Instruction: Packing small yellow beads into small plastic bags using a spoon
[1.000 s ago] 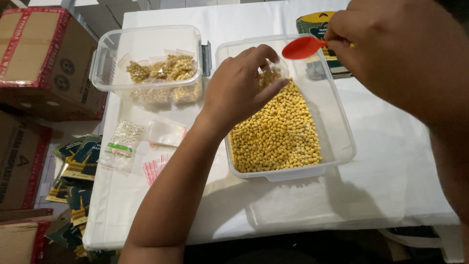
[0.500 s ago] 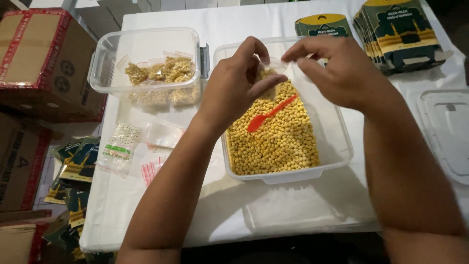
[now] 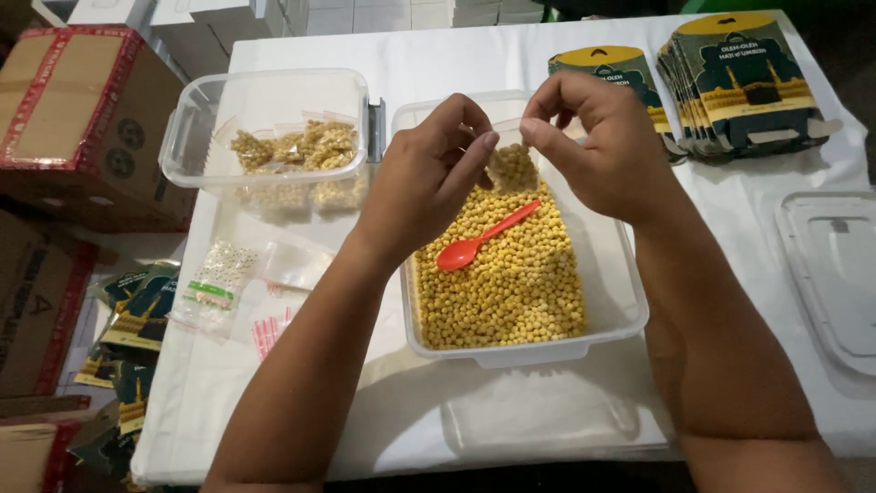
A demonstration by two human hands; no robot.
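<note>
Both hands, left (image 3: pixel 429 178) and right (image 3: pixel 593 146), are pinching the top of a small filled bag (image 3: pixel 511 164), each grip clamped on it, above the tub (image 3: pixel 630 301) of yellow peas. Several filled bags are lying in a second tub (image 3: pixel 182 155); many peas and empty bags (image 3: pixel 292 265) are left.

The small clear bag (image 3: pixel 509 164) is half hidden behind the fingertips (image 3: pixel 538 132) pinching its top. The container lid (image 3: pixel 835 274) runs off the right edge; cardboard boxes (image 3: pixel 73 110) are cut off at left.
</note>
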